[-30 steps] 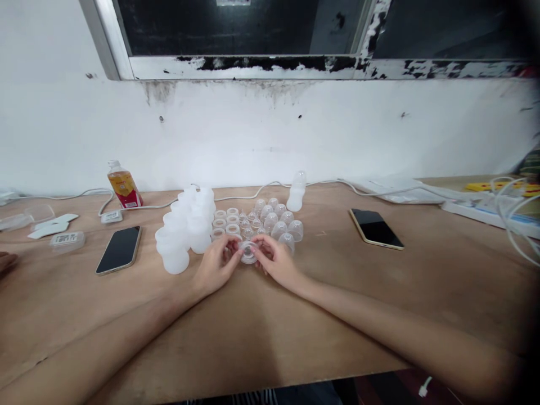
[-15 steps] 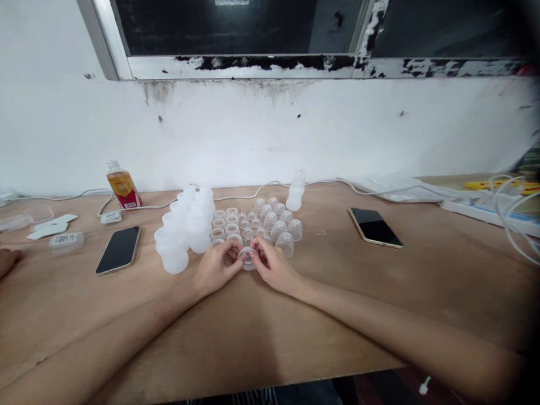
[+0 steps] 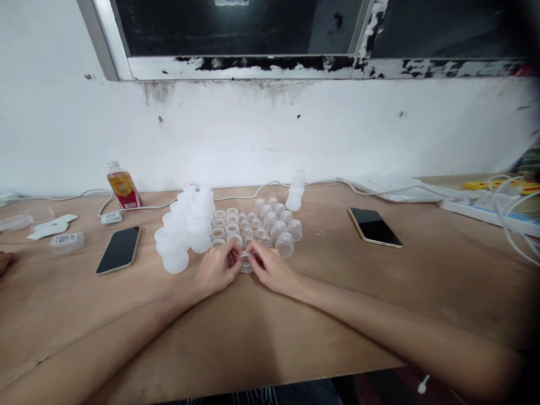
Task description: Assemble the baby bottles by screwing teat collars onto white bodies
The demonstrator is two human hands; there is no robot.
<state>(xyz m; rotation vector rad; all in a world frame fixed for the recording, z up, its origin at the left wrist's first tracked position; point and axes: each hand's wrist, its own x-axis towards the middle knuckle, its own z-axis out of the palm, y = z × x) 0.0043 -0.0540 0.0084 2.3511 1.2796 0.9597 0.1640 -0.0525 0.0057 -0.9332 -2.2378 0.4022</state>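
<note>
My left hand [image 3: 218, 265] and my right hand [image 3: 272, 268] meet near the middle of the table. Both pinch a translucent bottle collar ring [image 3: 246, 268] from its two sides; whether a teat sits inside it is too small to tell. Just behind my fingers are rows of similar collar rings [image 3: 232, 229] and clear bottle teats [image 3: 255, 223]. Clear domed caps [image 3: 284, 244] stand to the right of the teats. To the left, white baby bottles [image 3: 175, 260] are grouped in rows close to my left hand.
One capped bottle [image 3: 295, 192] stands by the wall. Phones lie left [image 3: 118, 251] and right [image 3: 374, 227]. A drink bottle [image 3: 124, 185], small plastic cases [image 3: 67, 241], a white cable [image 3: 248, 194] and a power strip [image 3: 489, 214] are around. Another person's hand [image 3: 5, 261] shows at the left edge.
My hands and the collar ring have shifted slightly toward me and left, and the ring has tilted. The other person's hand at the left edge has drawn back a little.
</note>
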